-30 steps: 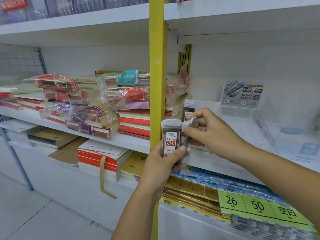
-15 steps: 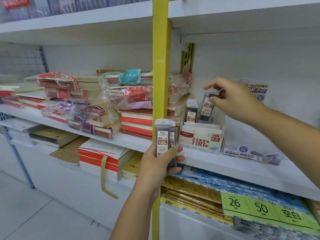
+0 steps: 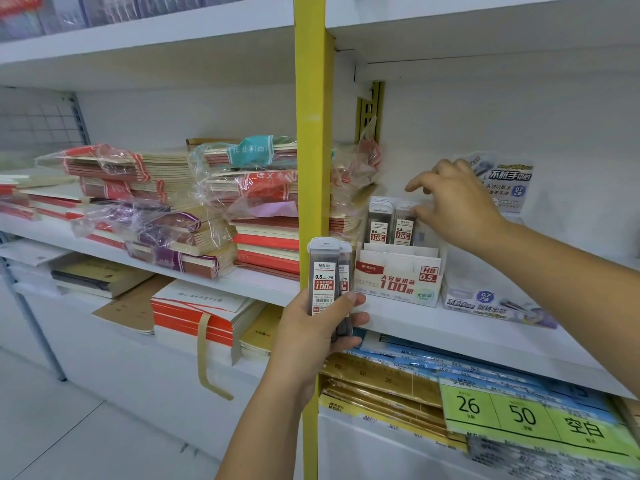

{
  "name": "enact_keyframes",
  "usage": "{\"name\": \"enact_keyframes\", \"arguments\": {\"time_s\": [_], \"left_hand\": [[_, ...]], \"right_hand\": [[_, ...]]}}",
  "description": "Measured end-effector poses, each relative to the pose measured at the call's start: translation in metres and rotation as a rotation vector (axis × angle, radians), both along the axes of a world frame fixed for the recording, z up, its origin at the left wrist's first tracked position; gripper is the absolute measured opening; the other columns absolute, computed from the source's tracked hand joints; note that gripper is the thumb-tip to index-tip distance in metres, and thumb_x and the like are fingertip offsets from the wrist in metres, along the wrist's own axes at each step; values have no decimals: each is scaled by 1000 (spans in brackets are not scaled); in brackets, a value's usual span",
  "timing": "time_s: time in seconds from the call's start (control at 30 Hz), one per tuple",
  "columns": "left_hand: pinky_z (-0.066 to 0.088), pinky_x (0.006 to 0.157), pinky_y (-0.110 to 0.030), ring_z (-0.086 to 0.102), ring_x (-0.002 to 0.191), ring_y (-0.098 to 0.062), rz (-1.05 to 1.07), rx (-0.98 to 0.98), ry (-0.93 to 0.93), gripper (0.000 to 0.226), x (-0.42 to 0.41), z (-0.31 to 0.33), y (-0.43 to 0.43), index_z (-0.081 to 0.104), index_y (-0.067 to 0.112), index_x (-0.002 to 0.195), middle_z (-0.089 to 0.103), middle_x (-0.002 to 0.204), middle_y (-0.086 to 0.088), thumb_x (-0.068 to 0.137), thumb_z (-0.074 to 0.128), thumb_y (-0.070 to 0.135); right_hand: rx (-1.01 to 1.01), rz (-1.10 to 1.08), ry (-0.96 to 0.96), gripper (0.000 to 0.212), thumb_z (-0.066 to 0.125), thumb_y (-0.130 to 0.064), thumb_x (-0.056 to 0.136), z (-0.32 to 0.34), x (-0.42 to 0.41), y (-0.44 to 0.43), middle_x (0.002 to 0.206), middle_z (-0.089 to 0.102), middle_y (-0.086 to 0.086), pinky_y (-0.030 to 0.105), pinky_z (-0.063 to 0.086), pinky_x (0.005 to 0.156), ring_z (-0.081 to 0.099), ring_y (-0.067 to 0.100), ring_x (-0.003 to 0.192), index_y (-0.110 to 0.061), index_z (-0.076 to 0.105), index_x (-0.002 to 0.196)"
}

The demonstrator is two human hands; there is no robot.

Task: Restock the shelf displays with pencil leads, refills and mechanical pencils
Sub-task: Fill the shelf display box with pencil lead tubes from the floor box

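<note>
Two slim, clear plastic lead cases point(image 3: 325, 277) with pale caps and red-and-white labels stand upright in the left hand point(image 3: 317, 332), its fingers point(image 3: 356, 320) wrapped tight around their lower halves, just in front of the yellow upright post point(image 3: 309, 133) and level with the front edge of the white shelf point(image 3: 485, 336). Beyond them, near that front edge, sits a white cardboard display box point(image 3: 398, 280) printed with red lettering, its stepped rows open at the top. More of the same boxy cases point(image 3: 391, 223) stand upright in its back row. The right hand point(image 3: 453, 206) reaches over that row, thumb and fingertips pinched on the top of the rightmost case there. Just right of the display box lies a glossy, flat pencil pack point(image 3: 495, 303) with a printed card point(image 3: 507, 183) propped up behind it. Left of the post, shrink-wrapped stacks of notebooks point(image 3: 145, 202) fill the shelf, their plastic crinkled.
</note>
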State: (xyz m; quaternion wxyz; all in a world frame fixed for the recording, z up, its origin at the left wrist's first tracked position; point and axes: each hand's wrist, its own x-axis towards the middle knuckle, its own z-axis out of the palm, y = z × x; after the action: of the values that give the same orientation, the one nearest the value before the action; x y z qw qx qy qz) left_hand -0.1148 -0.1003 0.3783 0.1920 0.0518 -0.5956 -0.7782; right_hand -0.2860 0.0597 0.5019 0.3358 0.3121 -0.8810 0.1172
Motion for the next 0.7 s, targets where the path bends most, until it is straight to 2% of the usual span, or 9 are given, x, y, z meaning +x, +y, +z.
{"name": "enact_keyframes", "arguments": {"time_s": [0.13, 0.3, 0.4, 0.47, 0.57, 0.7], "left_hand": [[58, 61, -23, 76, 88, -17, 0, -6, 0, 26, 0, 1, 0, 65, 31, 110, 78, 98, 3, 85, 74, 30], [58, 61, -22, 76, 89, -16, 4, -18, 2, 22, 2, 2, 1, 65, 33, 108, 78, 98, 4, 87, 72, 29], [58, 61, -22, 76, 89, -16, 3, -22, 6, 26, 4, 2, 0, 64, 33, 111, 78, 99, 5, 87, 73, 30], [58, 61, -23, 76, 89, -16, 7, -22, 5, 29, 4, 1, -1, 63, 32, 113, 78, 99, 5, 86, 73, 30], [58, 61, -23, 76, 89, -16, 9, -18, 9, 29, 4, 1, -4, 63, 31, 113, 78, 99, 4, 86, 74, 29], [58, 60, -22, 76, 89, -16, 11, -18, 11, 27, 4, 1, -4, 64, 30, 113, 78, 99, 4, 87, 73, 28]], "right_hand": [[-54, 147, 2, 23, 61, -27, 91, 2, 10, -6, 103, 59, -1, 30, 32, 86, 45, 18, 106, -19, 68, 112], [37, 191, -152, 39, 72, -33, 84, 1, 16, -26, 107, 53, -2, 27, 43, 82, 51, 12, 91, -17, 63, 119], [8, 145, -144, 29, 76, -30, 80, -2, 14, -31, 101, 47, -6, 31, 45, 74, 52, 14, 86, -22, 59, 103], [-27, 130, -160, 25, 75, -26, 82, -1, 12, -33, 100, 53, -3, 33, 47, 74, 54, 16, 85, -25, 53, 93], [-61, 125, -225, 21, 69, -27, 87, 0, 10, -32, 96, 62, -2, 36, 50, 73, 58, 17, 84, -26, 50, 95], [-81, 105, -209, 20, 62, -30, 92, 4, 11, -29, 95, 63, 1, 41, 53, 72, 61, 21, 83, -23, 48, 104]]}}
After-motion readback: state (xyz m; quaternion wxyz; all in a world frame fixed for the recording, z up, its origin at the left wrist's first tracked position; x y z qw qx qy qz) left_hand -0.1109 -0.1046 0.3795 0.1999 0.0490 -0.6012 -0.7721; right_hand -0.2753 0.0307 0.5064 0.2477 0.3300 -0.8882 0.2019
